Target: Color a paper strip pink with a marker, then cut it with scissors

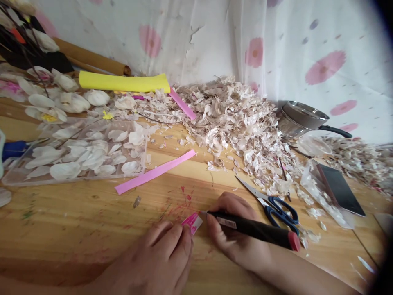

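Pink strip (193, 223) lies on the table (92, 217), held down by the left hand (156, 256), fingers closed over it, while the right hand (231, 233) firmly grips a craft knife (254, 228), tip at the strip.

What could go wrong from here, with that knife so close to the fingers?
The craft knife in the right hand has its blade tip at the small pink piece, which the left hand pinches, so a slip could plausibly nick those fingers. The piece is tiny and may shift under the blade. The scissors lie beside the right hand, so a sideways move might knock them.
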`<state>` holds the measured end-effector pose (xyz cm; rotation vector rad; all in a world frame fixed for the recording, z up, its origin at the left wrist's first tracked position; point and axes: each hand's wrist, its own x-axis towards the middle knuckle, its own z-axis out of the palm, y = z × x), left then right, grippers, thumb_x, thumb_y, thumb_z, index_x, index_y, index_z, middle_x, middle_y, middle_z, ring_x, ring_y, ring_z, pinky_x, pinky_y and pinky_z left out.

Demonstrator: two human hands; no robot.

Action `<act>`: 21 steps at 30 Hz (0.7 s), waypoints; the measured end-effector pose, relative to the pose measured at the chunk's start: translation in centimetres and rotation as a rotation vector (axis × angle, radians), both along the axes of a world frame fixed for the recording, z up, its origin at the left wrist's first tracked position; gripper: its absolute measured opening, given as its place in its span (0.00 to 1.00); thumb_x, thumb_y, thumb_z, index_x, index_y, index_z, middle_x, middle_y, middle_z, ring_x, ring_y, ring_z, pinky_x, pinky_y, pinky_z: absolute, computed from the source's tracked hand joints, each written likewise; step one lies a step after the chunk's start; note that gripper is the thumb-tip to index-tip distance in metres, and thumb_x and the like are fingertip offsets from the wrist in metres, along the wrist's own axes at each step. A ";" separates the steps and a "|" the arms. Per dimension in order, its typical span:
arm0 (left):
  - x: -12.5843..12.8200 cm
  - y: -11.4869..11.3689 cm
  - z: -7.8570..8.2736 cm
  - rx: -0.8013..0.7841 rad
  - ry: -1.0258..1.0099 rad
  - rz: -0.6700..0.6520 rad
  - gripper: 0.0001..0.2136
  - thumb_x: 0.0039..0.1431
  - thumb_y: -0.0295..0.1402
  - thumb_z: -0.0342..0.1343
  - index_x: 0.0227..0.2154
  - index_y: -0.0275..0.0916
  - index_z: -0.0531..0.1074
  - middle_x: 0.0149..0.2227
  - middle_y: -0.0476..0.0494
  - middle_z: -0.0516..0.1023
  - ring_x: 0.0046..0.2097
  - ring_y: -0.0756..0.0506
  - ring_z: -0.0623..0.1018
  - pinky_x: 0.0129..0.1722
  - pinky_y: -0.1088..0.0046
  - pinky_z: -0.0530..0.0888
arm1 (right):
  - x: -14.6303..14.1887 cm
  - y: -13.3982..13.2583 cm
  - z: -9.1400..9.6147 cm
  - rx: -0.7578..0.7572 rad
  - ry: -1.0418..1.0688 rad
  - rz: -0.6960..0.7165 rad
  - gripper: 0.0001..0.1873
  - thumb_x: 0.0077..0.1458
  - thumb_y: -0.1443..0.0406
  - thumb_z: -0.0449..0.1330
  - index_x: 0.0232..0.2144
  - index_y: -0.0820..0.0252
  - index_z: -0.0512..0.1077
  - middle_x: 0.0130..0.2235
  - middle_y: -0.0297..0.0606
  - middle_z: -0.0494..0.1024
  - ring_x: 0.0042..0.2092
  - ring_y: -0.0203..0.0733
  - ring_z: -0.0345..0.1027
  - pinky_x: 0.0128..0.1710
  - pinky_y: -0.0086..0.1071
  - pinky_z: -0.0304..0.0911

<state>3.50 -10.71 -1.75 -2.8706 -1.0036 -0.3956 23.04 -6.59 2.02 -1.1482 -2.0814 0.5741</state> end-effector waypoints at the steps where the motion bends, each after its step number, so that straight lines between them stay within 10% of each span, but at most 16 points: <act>1: 0.0 0.0 0.0 0.046 -0.013 0.000 0.14 0.65 0.31 0.47 0.43 0.38 0.77 0.40 0.41 0.81 0.42 0.43 0.74 0.44 0.64 0.70 | 0.0 -0.1 0.0 0.014 0.004 -0.001 0.07 0.53 0.70 0.58 0.24 0.58 0.66 0.21 0.30 0.68 0.22 0.33 0.61 0.22 0.26 0.56; 21: -0.1 0.3 0.3 0.109 -0.035 -0.023 0.16 0.67 0.31 0.43 0.40 0.38 0.78 0.38 0.43 0.81 0.41 0.43 0.73 0.43 0.63 0.69 | -0.1 -0.4 -0.7 0.091 -0.021 0.057 0.05 0.55 0.70 0.59 0.28 0.58 0.67 0.22 0.30 0.69 0.23 0.34 0.62 0.24 0.26 0.57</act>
